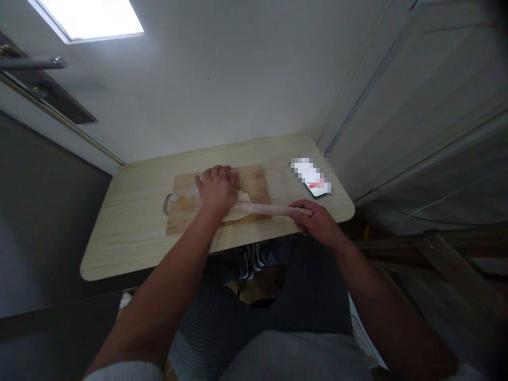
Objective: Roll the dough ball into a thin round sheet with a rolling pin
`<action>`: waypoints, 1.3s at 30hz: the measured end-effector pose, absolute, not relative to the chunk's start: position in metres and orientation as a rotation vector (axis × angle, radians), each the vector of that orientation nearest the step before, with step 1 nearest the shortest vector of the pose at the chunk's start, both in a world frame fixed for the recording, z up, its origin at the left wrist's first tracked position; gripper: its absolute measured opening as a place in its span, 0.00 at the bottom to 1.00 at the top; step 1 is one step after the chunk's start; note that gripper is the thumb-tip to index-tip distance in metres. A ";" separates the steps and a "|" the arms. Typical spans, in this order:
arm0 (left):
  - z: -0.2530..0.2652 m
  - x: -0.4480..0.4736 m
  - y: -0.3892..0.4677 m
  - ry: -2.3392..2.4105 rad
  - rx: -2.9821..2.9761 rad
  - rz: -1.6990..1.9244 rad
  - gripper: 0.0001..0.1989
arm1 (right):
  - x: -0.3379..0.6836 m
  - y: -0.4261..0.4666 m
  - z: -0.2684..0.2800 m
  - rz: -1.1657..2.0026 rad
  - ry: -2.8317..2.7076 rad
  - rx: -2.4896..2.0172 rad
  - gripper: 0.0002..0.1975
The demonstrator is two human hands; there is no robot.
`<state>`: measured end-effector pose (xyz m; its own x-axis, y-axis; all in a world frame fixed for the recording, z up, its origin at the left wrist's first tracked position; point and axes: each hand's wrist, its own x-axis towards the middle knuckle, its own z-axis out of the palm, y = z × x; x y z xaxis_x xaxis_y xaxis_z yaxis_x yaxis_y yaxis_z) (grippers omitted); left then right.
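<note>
A pale wooden rolling pin (270, 209) lies slantwise over a flattened sheet of dough (240, 211) on a wooden cutting board (254, 180). My left hand (218, 191) is palm down over the pin's left part, its fingers bent over the far side. It covers part of the dough, and its fingertips and thumb are mostly hidden. The pin's right end sticks out past the board, and my right hand (315, 219) is closed around it near the table's front edge. Pale flour or dough shows on the board left of my left hand.
The board lies on a light wood-patterned table (123, 211), with a metal ring handle (166, 204) at its left end. A phone (311, 177), partly blurred out, lies at the right. Behind stands a white door (222, 79) with a metal handle (35, 63).
</note>
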<state>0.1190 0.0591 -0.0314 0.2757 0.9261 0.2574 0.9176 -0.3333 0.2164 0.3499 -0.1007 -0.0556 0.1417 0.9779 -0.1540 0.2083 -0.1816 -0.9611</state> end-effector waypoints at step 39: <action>-0.024 0.124 0.055 1.579 2.566 0.170 0.31 | 0.347 -0.096 -0.052 1.103 -1.003 -1.572 0.24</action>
<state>0.1239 0.0547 -0.0239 0.4483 0.8933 0.0306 0.8794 -0.4470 0.1640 0.3468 -0.0964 -0.0523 0.2604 0.9459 -0.1934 0.1031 -0.2264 -0.9686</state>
